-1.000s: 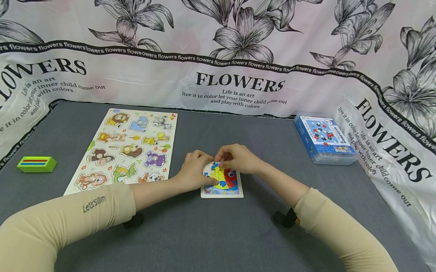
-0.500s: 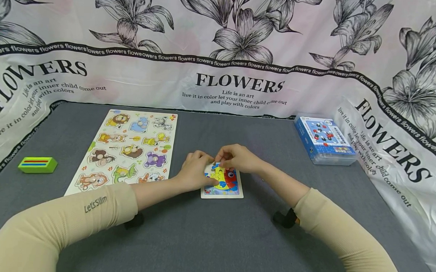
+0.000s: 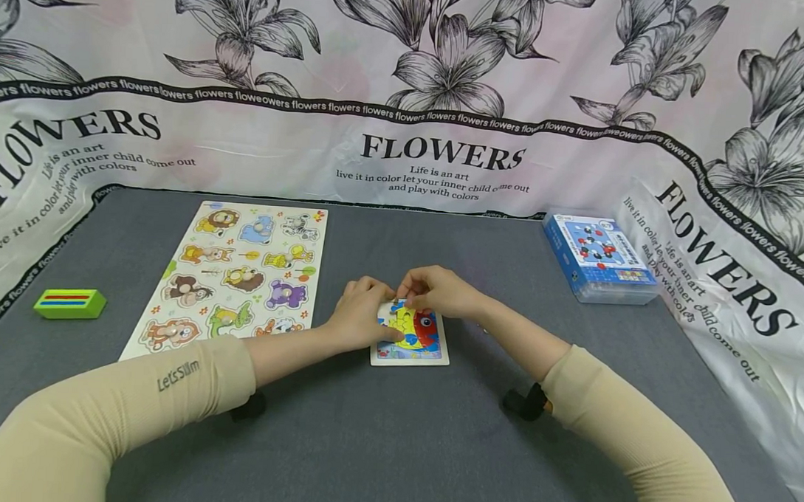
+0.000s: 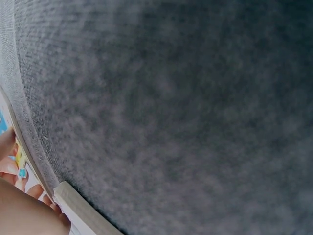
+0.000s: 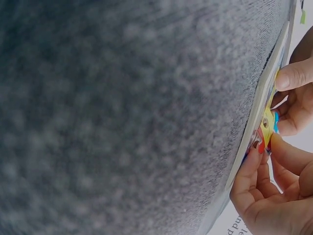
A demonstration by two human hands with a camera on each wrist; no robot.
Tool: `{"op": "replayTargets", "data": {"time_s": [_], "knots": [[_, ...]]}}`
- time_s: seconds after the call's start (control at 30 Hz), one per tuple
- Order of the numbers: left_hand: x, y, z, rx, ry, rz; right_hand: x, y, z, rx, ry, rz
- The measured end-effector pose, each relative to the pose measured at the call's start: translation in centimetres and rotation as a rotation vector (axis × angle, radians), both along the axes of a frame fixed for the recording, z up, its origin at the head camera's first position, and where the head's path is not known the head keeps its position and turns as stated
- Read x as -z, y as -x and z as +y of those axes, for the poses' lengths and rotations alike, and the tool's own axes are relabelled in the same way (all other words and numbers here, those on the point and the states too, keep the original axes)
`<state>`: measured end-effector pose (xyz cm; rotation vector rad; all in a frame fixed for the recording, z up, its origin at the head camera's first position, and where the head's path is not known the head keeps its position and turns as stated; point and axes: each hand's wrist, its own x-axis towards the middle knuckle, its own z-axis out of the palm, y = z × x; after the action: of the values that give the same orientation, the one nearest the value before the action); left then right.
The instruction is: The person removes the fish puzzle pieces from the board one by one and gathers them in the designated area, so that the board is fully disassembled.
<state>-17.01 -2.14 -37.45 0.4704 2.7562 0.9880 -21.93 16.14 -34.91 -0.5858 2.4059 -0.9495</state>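
Grey cloth (image 3: 369, 442): nearside room | left hand (image 3: 360, 316): puzzle's (image 3: 426, 352) left edge | right hand (image 3: 443, 293): piece (image 5: 266, 128)

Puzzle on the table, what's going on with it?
Someone is working on the puzzle on the table. The left hand holds its left side, thumb over its face, while the right hand pinches at it near the top. The hands cover part, so I can't tell whether it's complete.
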Motion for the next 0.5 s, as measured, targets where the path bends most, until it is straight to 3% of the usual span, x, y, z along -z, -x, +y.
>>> {"op": "replayTargets", "data": {"time_s": [0.5], "knots": [[0.22, 0.0, 0.11, -0.01, 0.021, 0.033, -0.14, -0.03, -0.02, 0.001, 0.002, -0.027]]}}
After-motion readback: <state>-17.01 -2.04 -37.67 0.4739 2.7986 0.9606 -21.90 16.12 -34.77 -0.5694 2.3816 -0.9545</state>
